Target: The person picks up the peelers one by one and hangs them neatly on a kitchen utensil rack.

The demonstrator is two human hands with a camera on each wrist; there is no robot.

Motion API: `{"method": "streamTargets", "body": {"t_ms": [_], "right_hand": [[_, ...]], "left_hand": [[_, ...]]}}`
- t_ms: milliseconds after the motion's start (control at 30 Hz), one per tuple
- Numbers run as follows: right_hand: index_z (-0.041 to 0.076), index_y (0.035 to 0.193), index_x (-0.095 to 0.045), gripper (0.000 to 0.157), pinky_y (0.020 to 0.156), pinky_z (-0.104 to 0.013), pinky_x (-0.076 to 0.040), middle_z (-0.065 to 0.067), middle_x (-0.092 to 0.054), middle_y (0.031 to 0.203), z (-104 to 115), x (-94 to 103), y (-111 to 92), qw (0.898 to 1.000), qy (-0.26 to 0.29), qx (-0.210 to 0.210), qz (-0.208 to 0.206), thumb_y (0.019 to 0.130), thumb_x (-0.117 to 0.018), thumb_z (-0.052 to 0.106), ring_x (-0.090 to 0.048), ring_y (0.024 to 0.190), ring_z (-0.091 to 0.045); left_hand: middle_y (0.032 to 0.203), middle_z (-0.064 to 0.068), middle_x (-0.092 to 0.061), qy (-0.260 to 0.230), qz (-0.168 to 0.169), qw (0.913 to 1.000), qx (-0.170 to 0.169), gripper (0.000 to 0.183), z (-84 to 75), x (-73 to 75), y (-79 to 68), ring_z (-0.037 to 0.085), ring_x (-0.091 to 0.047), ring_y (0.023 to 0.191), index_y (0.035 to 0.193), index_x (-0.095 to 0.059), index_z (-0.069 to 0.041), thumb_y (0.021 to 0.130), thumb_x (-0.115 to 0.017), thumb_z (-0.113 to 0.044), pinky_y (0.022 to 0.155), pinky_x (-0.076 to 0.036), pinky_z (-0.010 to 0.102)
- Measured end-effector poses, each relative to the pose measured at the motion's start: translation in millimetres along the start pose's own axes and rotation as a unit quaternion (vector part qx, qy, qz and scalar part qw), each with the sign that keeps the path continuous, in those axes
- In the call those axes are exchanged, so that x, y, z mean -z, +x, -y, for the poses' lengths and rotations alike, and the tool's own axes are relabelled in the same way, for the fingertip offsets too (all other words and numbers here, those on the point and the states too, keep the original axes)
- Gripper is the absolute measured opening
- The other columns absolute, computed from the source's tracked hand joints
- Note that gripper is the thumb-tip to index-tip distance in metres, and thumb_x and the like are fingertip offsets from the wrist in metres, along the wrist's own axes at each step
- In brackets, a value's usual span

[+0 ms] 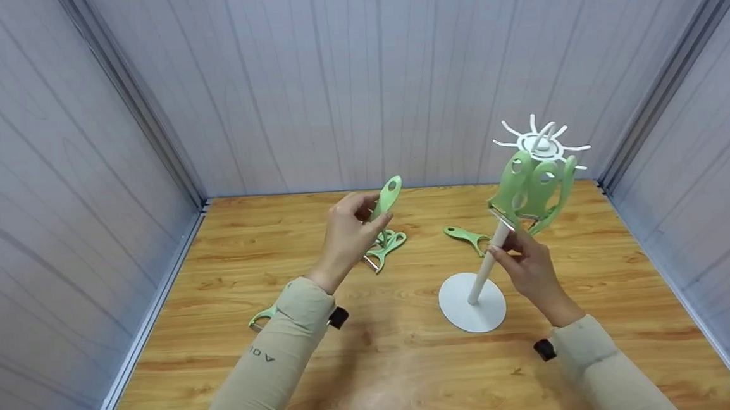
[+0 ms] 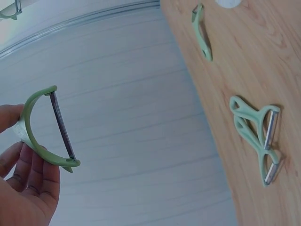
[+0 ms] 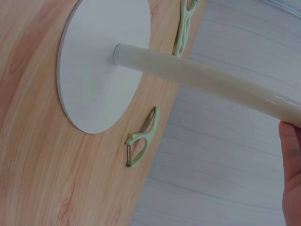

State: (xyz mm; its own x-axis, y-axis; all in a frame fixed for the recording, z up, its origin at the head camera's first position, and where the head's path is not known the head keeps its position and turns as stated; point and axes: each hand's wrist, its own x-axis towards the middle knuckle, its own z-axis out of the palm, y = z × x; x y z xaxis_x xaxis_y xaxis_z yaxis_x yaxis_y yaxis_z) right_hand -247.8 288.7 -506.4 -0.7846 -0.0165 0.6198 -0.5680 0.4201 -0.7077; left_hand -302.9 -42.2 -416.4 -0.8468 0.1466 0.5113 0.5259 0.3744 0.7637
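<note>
My left hand point(image 1: 355, 229) pinches a green Y-shaped peeler point(image 1: 389, 194) above the table, handle loop up. In the left wrist view, the held peeler's point(image 2: 29, 123) metal blade faces away from the fingers. A white stand point(image 1: 473, 312) has a round base, a pole and a ring of curved hooks point(image 1: 539, 143) on top. Several green peelers point(image 1: 511, 186) hang from those hooks. My right hand point(image 1: 531, 274) grips the upper pole point(image 3: 202, 79), just below the hanging peelers. The right wrist view shows only part of that hand.
Overlapping peelers point(image 2: 256, 136) lie on the wooden table point(image 1: 400, 367) beyond the left hand. One peeler point(image 1: 465, 234) lies behind the stand; another point(image 1: 261, 316) is partly hidden by the left sleeve. Pale panel walls point(image 1: 345, 86) enclose the back and sides.
</note>
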Motion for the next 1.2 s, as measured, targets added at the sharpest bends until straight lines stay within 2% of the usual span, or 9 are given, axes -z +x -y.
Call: {"method": "streamTargets", "body": {"t_ms": [100,233,300,467,733,967,1200], "right_hand": [[-0.009,0.125,-0.066,0.03,0.076,-0.012,-0.061,-0.025,-0.073,0.098,-1.0,-0.1,-0.1,1.0,-0.004,-0.001,0.0,0.096,-0.072,-0.014,-0.07,0.09,0.006],[-0.009,0.124,-0.066,0.028,0.076,-0.012,-0.061,-0.027,-0.073,0.097,-2.0,-0.5,-0.2,1.0,-0.002,-0.002,-0.001,0.096,-0.072,-0.014,-0.07,0.091,0.007],[-0.009,0.122,-0.067,0.026,0.076,-0.012,-0.061,-0.027,-0.073,0.097,-2.1,-0.9,-0.1,1.0,-0.003,-0.002,-0.001,0.097,-0.072,-0.013,-0.07,0.091,0.007],[-0.009,0.121,-0.067,0.025,0.076,-0.011,-0.06,-0.025,-0.073,0.097,-2.4,-1.2,0.2,1.0,-0.004,-0.001,-0.001,0.097,-0.072,-0.013,-0.07,0.091,0.007],[-0.01,0.121,-0.066,0.025,0.077,-0.012,-0.061,-0.025,-0.074,0.098,-1.4,-1.0,-0.4,1.0,-0.005,-0.004,-0.002,0.097,-0.072,-0.014,-0.07,0.091,0.007],[-0.01,0.116,-0.067,0.021,0.074,-0.012,-0.061,-0.024,-0.074,0.096,0.3,-2.0,-0.3,1.0,0.006,0.006,-0.006,0.096,-0.071,-0.016,-0.07,0.09,0.006],[-0.008,0.119,-0.068,0.024,0.075,-0.011,-0.06,-0.025,-0.074,0.098,1.5,-1.5,-0.4,1.0,0.003,0.008,-0.006,0.096,-0.071,-0.015,-0.07,0.091,0.006]], "left_hand": [[0.101,0.013,-0.077,-0.007,-0.001,0.9999,-0.009,0.031,-5.3,-2.8,2.7,0.024,-0.071,0.084,0.12,-0.08,0.0,0.092,-0.088,-0.009,0.079,-0.061,0.031],[0.101,0.015,-0.076,-0.022,0.001,0.9996,-0.018,0.031,-12.5,-6.2,5.9,0.029,-0.072,0.086,0.12,-0.079,0.002,0.092,-0.087,-0.008,0.081,-0.064,0.038],[0.101,0.015,-0.076,-0.026,0.002,0.9995,-0.019,0.03,-15.4,-7.4,7.5,0.026,-0.071,0.086,0.119,-0.079,0.002,0.092,-0.088,-0.008,0.082,-0.065,0.041],[0.102,0.015,-0.076,-0.031,0.003,0.9991,-0.03,0.03,-23.4,-9.8,11.7,0.022,-0.069,0.086,0.12,-0.079,0.001,0.093,-0.087,-0.009,0.082,-0.064,0.036],[0.104,0.017,-0.075,-0.049,0.014,0.9973,-0.054,0.032,-39.4,-13.3,19.2,0.037,-0.071,0.092,0.123,-0.078,0.002,0.095,-0.086,-0.011,0.087,-0.064,0.048],[0.105,0.015,-0.074,-0.051,0.023,0.996,-0.07,0.035,-49.8,-14.7,20.6,0.029,-0.071,0.092,0.126,-0.078,0.002,0.096,-0.085,-0.014,0.087,-0.064,0.037],[0.109,0.016,-0.074,-0.055,0.042,0.9924,-0.102,0.039,-57.4,-20.9,22.7,0.029,-0.074,0.096,0.13,-0.076,0.005,0.097,-0.084,-0.013,0.089,-0.065,0.041]]}}
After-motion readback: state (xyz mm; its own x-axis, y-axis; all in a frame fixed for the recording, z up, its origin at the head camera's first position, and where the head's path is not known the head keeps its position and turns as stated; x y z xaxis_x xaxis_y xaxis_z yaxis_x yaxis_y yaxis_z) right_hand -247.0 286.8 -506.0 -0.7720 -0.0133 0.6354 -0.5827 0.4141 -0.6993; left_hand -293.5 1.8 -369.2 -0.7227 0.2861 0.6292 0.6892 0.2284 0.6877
